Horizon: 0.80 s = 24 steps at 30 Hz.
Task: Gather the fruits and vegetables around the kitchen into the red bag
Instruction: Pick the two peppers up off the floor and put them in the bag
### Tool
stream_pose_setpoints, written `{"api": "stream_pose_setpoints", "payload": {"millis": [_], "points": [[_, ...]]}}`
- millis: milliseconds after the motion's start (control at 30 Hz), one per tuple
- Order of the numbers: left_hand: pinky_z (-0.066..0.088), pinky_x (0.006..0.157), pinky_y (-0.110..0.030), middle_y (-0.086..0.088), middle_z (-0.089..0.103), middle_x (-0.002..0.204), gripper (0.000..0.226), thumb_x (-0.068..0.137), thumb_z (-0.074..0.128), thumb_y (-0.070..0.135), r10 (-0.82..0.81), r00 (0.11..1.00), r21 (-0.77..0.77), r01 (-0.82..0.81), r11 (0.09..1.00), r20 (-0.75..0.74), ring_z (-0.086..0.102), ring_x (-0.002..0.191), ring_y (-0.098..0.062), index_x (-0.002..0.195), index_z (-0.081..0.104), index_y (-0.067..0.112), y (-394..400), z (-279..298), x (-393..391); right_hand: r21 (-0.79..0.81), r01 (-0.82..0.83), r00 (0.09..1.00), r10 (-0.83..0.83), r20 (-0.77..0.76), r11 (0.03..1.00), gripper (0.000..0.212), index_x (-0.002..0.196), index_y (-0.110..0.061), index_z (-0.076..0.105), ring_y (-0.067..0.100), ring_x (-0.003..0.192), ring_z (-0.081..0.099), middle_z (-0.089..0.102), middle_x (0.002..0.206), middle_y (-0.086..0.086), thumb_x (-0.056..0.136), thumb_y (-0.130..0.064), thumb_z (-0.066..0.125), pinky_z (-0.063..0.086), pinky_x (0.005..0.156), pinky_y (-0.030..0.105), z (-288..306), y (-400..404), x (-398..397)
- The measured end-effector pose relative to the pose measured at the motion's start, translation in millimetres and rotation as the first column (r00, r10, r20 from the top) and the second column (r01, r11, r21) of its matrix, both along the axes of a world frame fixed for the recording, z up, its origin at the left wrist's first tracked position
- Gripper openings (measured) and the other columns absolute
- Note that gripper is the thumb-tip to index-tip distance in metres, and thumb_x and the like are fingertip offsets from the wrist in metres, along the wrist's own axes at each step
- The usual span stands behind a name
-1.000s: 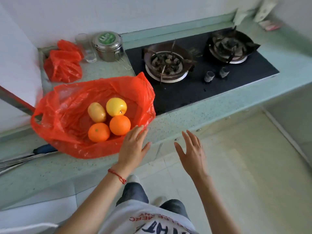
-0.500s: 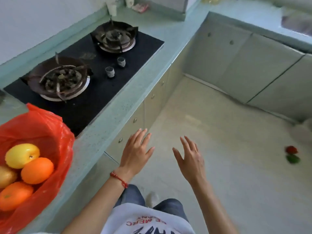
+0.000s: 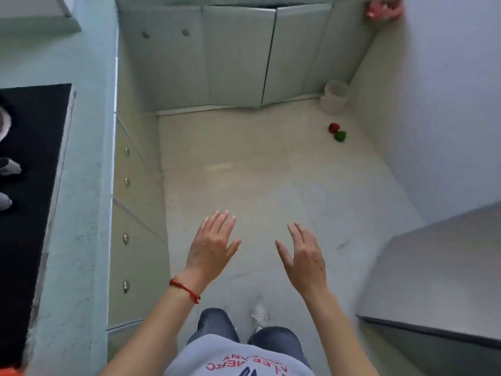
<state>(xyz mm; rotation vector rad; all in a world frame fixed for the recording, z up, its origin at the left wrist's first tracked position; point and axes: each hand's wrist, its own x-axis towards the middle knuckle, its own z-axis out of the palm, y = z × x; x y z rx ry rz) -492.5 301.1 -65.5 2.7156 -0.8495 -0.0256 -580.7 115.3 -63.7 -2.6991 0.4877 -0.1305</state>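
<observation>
Pale floor bears blurry red pepper touching green pepper; left hand and right hand spread, empty.

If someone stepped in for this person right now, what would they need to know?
Left hand: open, holding nothing.
Right hand: open, holding nothing.
Red pepper and green pepper lie side by side on the floor, far right, near a pale bucket in the corner.
Only an orange-red scrap shows at the bottom left edge, maybe the red bag.
Left: pick up both peppers and bag them.
</observation>
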Motion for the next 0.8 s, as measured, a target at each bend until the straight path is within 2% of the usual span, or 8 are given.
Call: {"api": "stream_pose_setpoints", "payload": {"millis": [100,167,267,433,600,800], "points": [[0.047,0.090,-0.051,-0.020,0.064,0.116,0.052,0.072,0.076,0.025,-0.114,0.993,-0.015,0.114,0.993,-0.007,0.060,0.110,-0.037,0.115,0.059,0.001,-20.0,0.4,0.1,0.001,0.102,0.995,-0.102,-0.023,0.995,0.053,0.119,-0.003,0.057,0.034,0.110,0.058,0.060,0.121,0.018,0.086,-0.043,0.045,0.048,0.090,0.042,0.4,-8.8,-18.5],[0.047,0.091,-0.050,-0.019,0.063,0.117,0.045,0.081,0.061,0.030,-0.173,0.985,-0.011,0.173,0.985,-0.002,0.059,0.111,-0.036,0.116,0.059,0.002,-33.4,1.4,0.4,0.018,0.172,0.985,-0.171,-0.028,0.985,0.058,0.121,-0.003,0.056,0.034,0.114,0.055,0.059,0.123,0.018,0.086,-0.046,0.038,0.046,0.093,0.042,1.7,-16.2,-28.0],[0.047,0.092,-0.050,-0.019,0.063,0.118,0.051,0.084,0.042,0.037,-0.223,0.974,0.009,0.224,0.975,-0.041,0.058,0.112,-0.037,0.117,0.058,0.002,-52.1,4.0,3.9,0.026,0.253,0.967,-0.252,-0.036,0.967,0.057,0.125,-0.003,0.053,0.034,0.121,0.049,0.054,0.130,0.019,0.086,-0.044,0.042,0.041,0.099,0.042,4.6,-29.2,-37.5],[0.048,0.091,-0.051,-0.021,0.063,0.118,0.053,0.084,0.039,0.038,-0.264,0.963,0.045,0.267,0.963,-0.054,0.058,0.112,-0.039,0.117,0.059,0.002,-83.2,4.7,10.9,0.009,0.303,0.950,-0.302,-0.085,0.953,0.055,0.132,-0.006,0.046,0.032,0.130,0.040,0.045,0.139,0.018,0.090,-0.041,0.047,0.034,0.105,0.040,6.9,-57.8,-45.6],[0.048,0.090,-0.051,-0.020,0.063,0.118,0.053,0.084,0.038,0.040,-0.275,0.960,0.088,0.279,0.956,-0.050,0.058,0.111,-0.039,0.116,0.059,0.003,-112.8,8.3,19.7,-0.057,0.333,0.938,-0.337,-0.088,0.941,0.059,0.119,-0.003,0.057,0.036,0.114,0.056,0.059,0.123,0.020,0.085,-0.046,0.037,0.047,0.092,0.044,4.7,-87.9,-42.3],[0.048,0.090,-0.051,-0.020,0.063,0.118,0.054,0.084,0.039,0.041,-0.264,0.964,0.090,0.265,0.960,-0.021,0.058,0.112,-0.039,0.117,0.059,0.004,-153.7,19.8,36.5,-0.102,0.295,0.953,-0.300,-0.034,0.950,0.057,0.120,-0.004,0.056,0.034,0.114,0.056,0.058,0.124,0.019,0.087,-0.046,0.035,0.045,0.094,0.042,18.0,-130.3,-25.6]]}}
